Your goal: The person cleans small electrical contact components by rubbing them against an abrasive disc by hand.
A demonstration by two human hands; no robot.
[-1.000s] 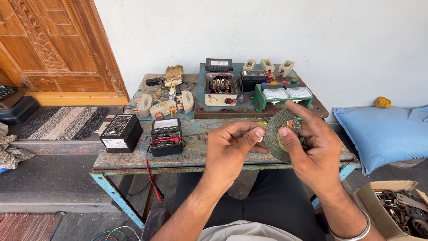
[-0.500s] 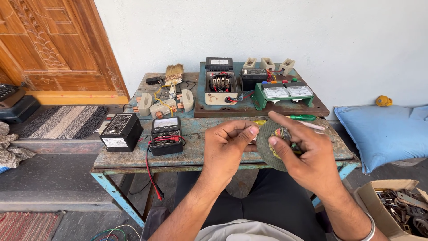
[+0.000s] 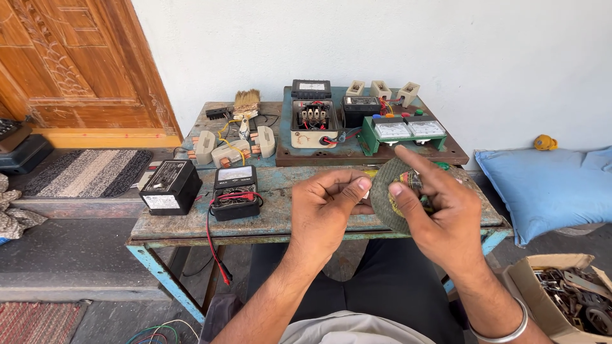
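My right hand (image 3: 440,213) grips a round grey-green abrasive disc (image 3: 386,194) with a coloured label at its centre, held on edge above the front of the workbench (image 3: 268,220). My index finger points out over the disc. My left hand (image 3: 326,207) is beside it, thumb and fingers pinching the disc's left rim. A metal bangle (image 3: 513,325) sits on my right wrist.
On the bench lie a black multimeter (image 3: 234,191) with red leads, a black boxy adapter (image 3: 169,186), a paintbrush (image 3: 246,105), a cream switch box (image 3: 313,122), green twin meters (image 3: 401,132). A blue cushion (image 3: 548,188) and a cardboard box of metal parts (image 3: 567,296) are right. A wooden door (image 3: 76,64) is left.
The disc and both hands have dropped slightly and shifted left; my right index finger now stretches out over the disc, and my left fingers have closed onto its rim.
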